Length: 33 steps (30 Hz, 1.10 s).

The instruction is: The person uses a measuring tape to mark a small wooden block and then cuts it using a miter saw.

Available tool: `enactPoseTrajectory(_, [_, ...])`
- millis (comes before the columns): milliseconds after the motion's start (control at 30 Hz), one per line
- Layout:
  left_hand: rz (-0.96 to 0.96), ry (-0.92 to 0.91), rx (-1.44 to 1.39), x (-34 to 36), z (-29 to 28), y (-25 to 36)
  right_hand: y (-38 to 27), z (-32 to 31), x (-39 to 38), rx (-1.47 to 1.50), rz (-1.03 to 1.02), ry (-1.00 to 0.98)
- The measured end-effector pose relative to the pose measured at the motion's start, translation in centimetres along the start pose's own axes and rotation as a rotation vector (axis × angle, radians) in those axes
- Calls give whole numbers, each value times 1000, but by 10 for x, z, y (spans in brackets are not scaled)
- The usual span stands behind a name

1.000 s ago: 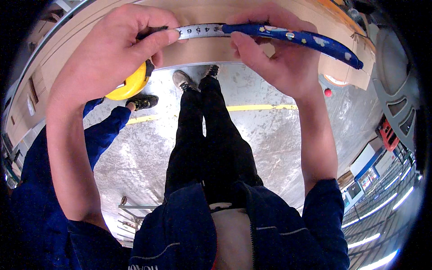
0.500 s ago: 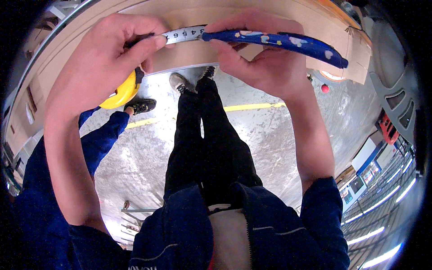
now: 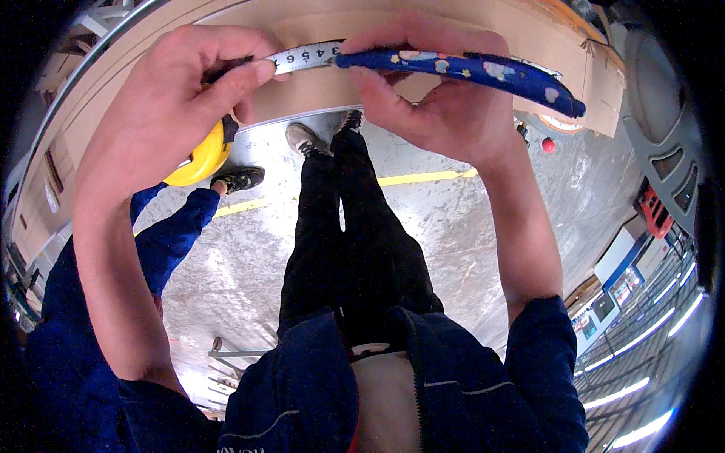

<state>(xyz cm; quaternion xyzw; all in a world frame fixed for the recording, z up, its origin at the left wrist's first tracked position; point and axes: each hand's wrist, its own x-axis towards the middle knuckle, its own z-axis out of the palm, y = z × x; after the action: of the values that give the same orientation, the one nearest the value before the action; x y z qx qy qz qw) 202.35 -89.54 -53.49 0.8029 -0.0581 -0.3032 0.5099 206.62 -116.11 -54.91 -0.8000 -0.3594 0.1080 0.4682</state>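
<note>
My left hand [image 3: 174,106] is closed on the white tape-measure blade [image 3: 302,57], its thumb pressing near the printed scale. The yellow tape case [image 3: 202,162] is partly hidden beneath that hand. My right hand [image 3: 445,117] grips a blue pen [image 3: 544,92] with a cartoon pattern, its tip at the other visible end of the blade. Both hands are over brown cardboard [image 3: 313,92].
A co-worker's blue-clad leg [image 3: 189,226] and dark shoe [image 3: 238,178] are at my left. Below the board's edge are the floor with a yellow line [image 3: 423,178] and a small red ball [image 3: 548,145]. A grey slotted part [image 3: 672,166] stands at the right.
Over the last second both hands, with tape and pen, moved left and slightly down in the picture. In the last half second they have barely moved, and both grips are unchanged.
</note>
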Motion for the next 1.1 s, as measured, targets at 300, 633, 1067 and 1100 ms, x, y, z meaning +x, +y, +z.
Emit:
enactPoseTrajectory(300, [-35, 9, 48, -1, 0, 4, -2, -3, 4, 26, 26, 1])
enactPoseTrajectory(633, [-23, -9, 54, -2, -2, 1, -20, -10, 11, -25, 70, -47])
enactPoseTrajectory(1067, [-24, 4, 58, -1, 0, 1, 9, -5, 5, 28, -66, -24])
enactPoseTrajectory(1100, [-27, 11, 54, -2, 1, 2, 9, -5, 4, 32, -58, -25])
